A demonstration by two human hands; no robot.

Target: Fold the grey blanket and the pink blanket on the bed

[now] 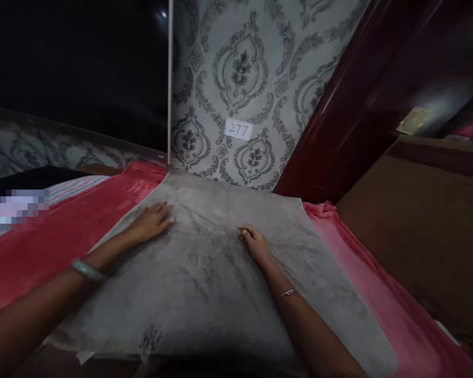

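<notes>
A grey cloth with soft creases and a dark printed motif near its front edge lies spread out before me. My left hand rests palm down on its left part, fingers stretched out and open. Over the middle of the cloth, my right hand is closed, with its fingers curled and thumb against them. Whatever those fingers may hold is too small to make out. Creases in the cloth run between and around both hands.
A red and pink blanket shows beneath the cloth on both sides. Behind stand a dark television screen, patterned wallpaper with a paper label reading 277, and a dark red wooden post. A brown panel is at right.
</notes>
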